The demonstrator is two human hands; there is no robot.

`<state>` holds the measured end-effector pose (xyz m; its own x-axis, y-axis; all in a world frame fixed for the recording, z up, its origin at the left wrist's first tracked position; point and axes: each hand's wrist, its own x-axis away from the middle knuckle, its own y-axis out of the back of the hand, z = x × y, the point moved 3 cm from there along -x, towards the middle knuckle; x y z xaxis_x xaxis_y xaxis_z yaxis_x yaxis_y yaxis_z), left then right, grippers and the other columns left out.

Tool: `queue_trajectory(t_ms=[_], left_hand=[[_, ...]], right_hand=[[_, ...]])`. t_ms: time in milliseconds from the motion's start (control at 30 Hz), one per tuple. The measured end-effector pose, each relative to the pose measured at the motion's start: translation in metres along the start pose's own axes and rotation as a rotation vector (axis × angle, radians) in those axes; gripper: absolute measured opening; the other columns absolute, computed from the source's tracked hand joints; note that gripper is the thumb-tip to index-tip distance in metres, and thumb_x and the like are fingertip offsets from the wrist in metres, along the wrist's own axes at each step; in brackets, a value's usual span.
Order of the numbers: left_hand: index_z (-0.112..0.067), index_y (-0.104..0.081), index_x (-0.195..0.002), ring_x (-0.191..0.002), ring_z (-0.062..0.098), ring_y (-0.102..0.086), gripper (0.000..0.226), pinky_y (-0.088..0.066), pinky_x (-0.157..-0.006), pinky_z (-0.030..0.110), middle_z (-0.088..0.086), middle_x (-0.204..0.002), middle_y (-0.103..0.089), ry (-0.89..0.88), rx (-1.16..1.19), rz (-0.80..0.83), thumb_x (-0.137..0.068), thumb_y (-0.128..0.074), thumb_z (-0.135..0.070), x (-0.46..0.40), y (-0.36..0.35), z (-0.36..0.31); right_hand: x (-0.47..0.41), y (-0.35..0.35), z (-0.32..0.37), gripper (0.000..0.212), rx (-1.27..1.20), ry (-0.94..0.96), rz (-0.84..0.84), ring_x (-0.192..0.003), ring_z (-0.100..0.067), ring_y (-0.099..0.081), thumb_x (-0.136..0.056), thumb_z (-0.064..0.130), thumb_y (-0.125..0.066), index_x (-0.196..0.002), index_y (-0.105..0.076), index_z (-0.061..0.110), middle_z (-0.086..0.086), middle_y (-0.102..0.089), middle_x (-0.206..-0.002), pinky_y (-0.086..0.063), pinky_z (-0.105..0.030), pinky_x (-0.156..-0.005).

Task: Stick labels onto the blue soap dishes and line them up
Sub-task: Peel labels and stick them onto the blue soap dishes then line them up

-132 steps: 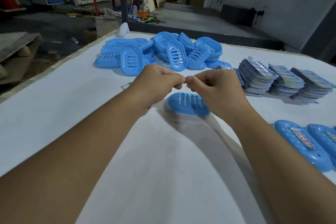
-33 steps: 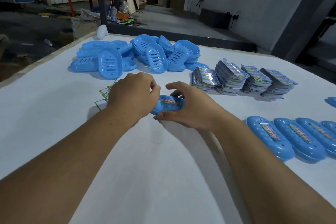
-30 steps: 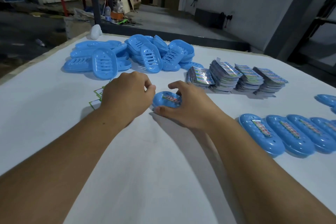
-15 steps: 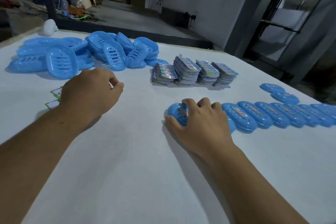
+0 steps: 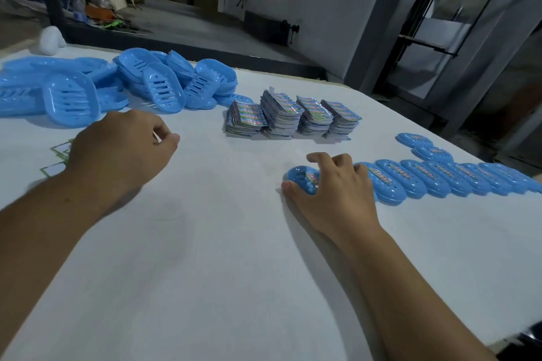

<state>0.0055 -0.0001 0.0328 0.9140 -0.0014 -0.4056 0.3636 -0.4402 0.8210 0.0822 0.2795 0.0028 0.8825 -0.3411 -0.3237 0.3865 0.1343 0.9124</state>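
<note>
My right hand point(image 5: 331, 193) grips a labelled blue soap dish point(image 5: 302, 179) on the white table, thumb at its near end and fingers over its top. The dish lies at the left end of a row of labelled blue dishes point(image 5: 440, 176) that runs to the right. My left hand point(image 5: 123, 149) hovers loosely curled over the table at the left; a sliver of something pale shows between its fingers, too small to tell. A pile of unlabelled blue dishes point(image 5: 158, 88) lies at the back left. Stacks of colourful labels point(image 5: 293, 117) stand behind centre.
Peeled label backings point(image 5: 60, 152) lie by my left wrist. Two more labelled dishes point(image 5: 422, 146) sit behind the row at the right. A white object point(image 5: 51, 38) stands at the far left edge. The table's far edge point(image 5: 293, 73) drops to a concrete floor.
My right hand carried the freshly labelled dish from the centre to the right and set it at the left end of the row. My left hand let go and stayed at the left.
</note>
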Motion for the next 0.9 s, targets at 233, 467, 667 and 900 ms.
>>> queue_trajectory(t_ms=[233, 467, 667, 900], left_hand=[[-0.033, -0.065, -0.086, -0.076, 0.022, -0.06, 0.02, -0.057, -0.073, 0.041, -0.009, -0.073, -0.063, -0.012, -0.007, 0.0, -0.093, -0.06, -0.051, -0.002, -0.003, 0.003], [-0.034, -0.067, -0.087, -0.077, 0.02, -0.061, 0.02, -0.049, -0.069, 0.034, -0.004, -0.082, -0.069, -0.012, -0.021, 0.053, -0.093, -0.059, -0.051, -0.008, -0.01, 0.008], [-0.033, -0.07, -0.09, -0.084, 0.023, -0.064, 0.022, -0.052, -0.073, 0.034, -0.003, -0.091, -0.071, -0.002, -0.036, 0.105, -0.092, -0.06, -0.052, -0.007, -0.011, 0.006], [-0.035, -0.061, -0.078, -0.085, 0.019, -0.062, 0.016, -0.052, -0.074, 0.034, -0.006, -0.091, -0.067, -0.002, -0.026, 0.166, -0.086, -0.065, -0.048, -0.011, -0.022, 0.013]], right_hand=[[-0.012, 0.005, -0.018, 0.066, -0.027, -0.081, 0.027, -0.123, -0.032, -0.043, -0.082, 0.072, -0.062, -0.138, -0.05, 0.04, -0.003, -0.052, -0.132, -0.036, -0.042, -0.101], [-0.026, 0.007, 0.019, 0.062, -0.069, 0.057, 0.11, -0.124, -0.03, -0.044, -0.082, 0.069, -0.064, -0.134, -0.054, 0.038, -0.001, -0.057, -0.129, -0.039, -0.042, -0.103], [-0.054, -0.014, 0.098, 0.035, -0.222, 0.251, 0.256, -0.096, -0.016, -0.064, -0.087, 0.049, -0.07, -0.118, -0.067, 0.032, 0.012, -0.069, -0.097, -0.052, -0.033, -0.085], [-0.072, -0.055, 0.161, 0.026, -0.346, 0.311, 0.282, -0.095, -0.015, -0.066, -0.09, 0.025, -0.065, -0.116, -0.068, 0.029, 0.013, -0.068, -0.092, -0.054, -0.031, -0.082]])
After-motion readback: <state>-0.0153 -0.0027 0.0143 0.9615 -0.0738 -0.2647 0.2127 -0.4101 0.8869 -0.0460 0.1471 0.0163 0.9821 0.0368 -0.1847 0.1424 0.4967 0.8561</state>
